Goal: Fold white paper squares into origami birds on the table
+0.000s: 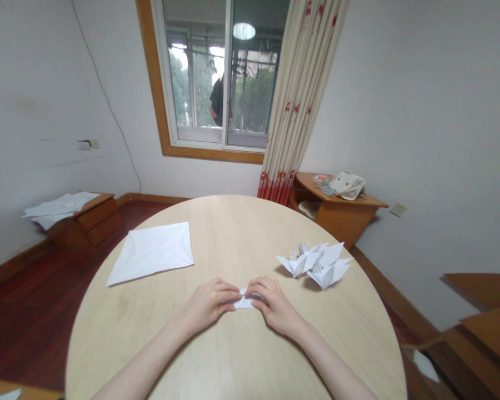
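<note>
A small folded piece of white paper (244, 301) lies on the round light-wood table (233, 355), pinched between both hands. My left hand (208, 303) presses its fingertips on the paper's left end, fingers curled. My right hand (273, 303) grips the right end, fingers bent over it. Most of the paper is hidden under the fingers.
A stack of flat white sheets (152, 251) lies on the table's left. Several finished folded paper figures (316, 262) sit at the right. Low wooden cabinets stand by the walls: one on the left (87, 219) with papers, one on the right (337, 208) with a bag.
</note>
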Action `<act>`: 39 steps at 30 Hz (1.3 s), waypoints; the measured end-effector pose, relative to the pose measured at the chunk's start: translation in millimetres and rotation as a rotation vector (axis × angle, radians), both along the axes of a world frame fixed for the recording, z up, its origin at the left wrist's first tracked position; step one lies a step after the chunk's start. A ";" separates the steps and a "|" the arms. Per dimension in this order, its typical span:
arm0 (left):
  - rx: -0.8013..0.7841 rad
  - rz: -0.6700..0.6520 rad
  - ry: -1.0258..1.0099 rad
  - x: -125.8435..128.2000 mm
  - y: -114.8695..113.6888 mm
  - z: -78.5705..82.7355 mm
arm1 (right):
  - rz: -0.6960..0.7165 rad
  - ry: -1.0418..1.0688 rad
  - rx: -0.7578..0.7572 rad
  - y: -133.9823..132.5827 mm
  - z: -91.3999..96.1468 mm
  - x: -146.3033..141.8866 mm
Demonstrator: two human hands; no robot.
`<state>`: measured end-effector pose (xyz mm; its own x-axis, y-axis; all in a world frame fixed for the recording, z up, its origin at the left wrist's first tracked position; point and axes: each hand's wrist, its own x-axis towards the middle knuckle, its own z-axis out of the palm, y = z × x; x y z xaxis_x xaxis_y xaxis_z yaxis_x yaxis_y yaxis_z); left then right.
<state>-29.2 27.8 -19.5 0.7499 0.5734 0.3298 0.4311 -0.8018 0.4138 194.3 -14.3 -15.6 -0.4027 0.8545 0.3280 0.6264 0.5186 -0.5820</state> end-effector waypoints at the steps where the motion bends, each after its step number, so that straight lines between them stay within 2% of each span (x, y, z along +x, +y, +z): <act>1: 0.007 -0.005 0.000 0.2 -0.1 -0.3 | 0.020 0.021 0.002 0.8 -1.9 0.4; 8: 0.006 -0.040 -0.040 2.5 -3.0 -2.5 | 0.060 0.011 0.041 3.2 -11.2 1.9; 16: 0.023 -0.015 -0.024 2.8 -6.9 0.5 | 0.064 -0.185 0.137 -7.3 3.1 -0.8; 22: 0.037 -0.016 -0.008 2.5 -8.3 3.2 | 0.072 -0.261 0.141 -8.3 7.6 -3.3; 39: -0.071 0.074 -0.031 10.2 -13.0 6.4 | 0.044 -0.177 0.069 -7.6 8.0 -6.7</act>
<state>-19.1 14.7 -13.1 0.6947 0.6497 0.3088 0.4742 -0.7364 0.4826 187.6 -21.9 -7.7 -0.4955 0.8131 0.3055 0.6921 0.5821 -0.4267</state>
